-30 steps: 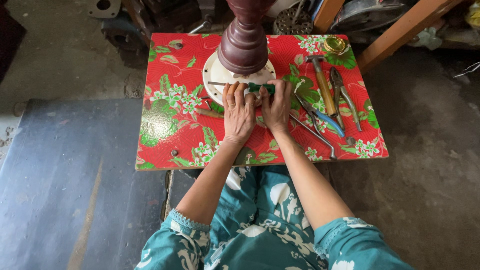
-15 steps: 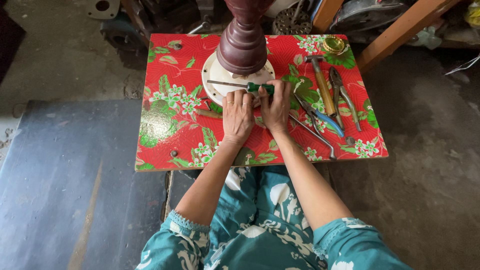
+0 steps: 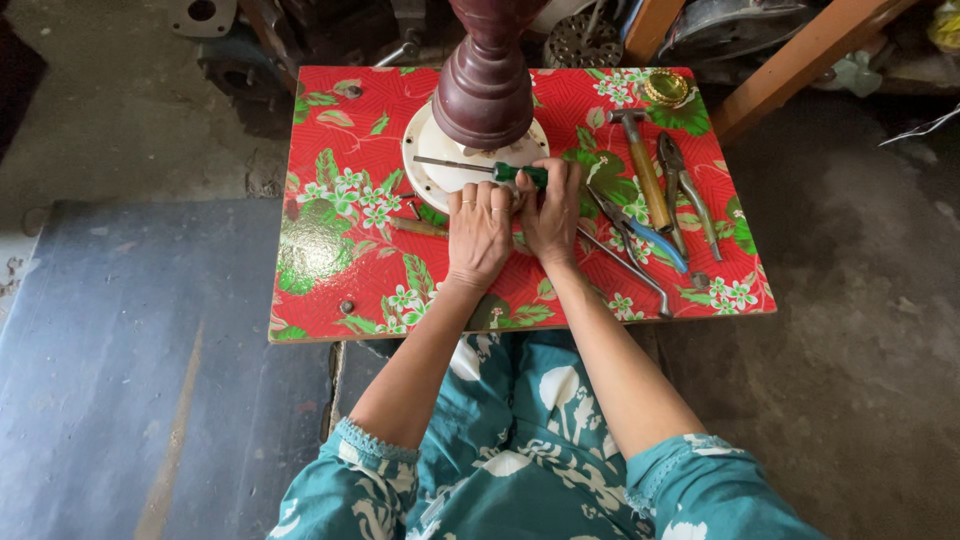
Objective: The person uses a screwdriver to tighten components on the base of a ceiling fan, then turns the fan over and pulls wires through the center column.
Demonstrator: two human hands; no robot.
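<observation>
A grey sheet (image 3: 110,370) lay flat on the floor at the far left, just beside a small table (image 3: 330,250) covered in red cloth with green leaves and white flowers. On the table's left half a thin brown rod (image 3: 418,227) rested near the person's left hand (image 3: 480,232). That hand lay palm down with its fingers together and lightly curled, the fingertips touching the near edge of a white round base (image 3: 425,160); whether it gripped anything beneath could not be told. A dark red turned wooden post (image 3: 487,85) stood upright on this white base. Across the base lay a screwdriver (image 3: 490,170), its metal shaft pointing left and its green handle to the right. The right hand (image 3: 552,212) sat just beside the left, touching it, with its fingers curled over the end of the green handle, holding it. To the right of the hands, a long thin metal rod (image 3: 625,262) lay slanted on the cloth, and blue-handled pliers (image 3: 645,232) lay beside it. Further right were a hammer (image 3: 643,165) with a wooden handle and a pair of bare metal pliers (image 3: 688,190), side by side. A small brass-coloured ring (image 3: 667,88) sat near the far right corner of the table.
</observation>
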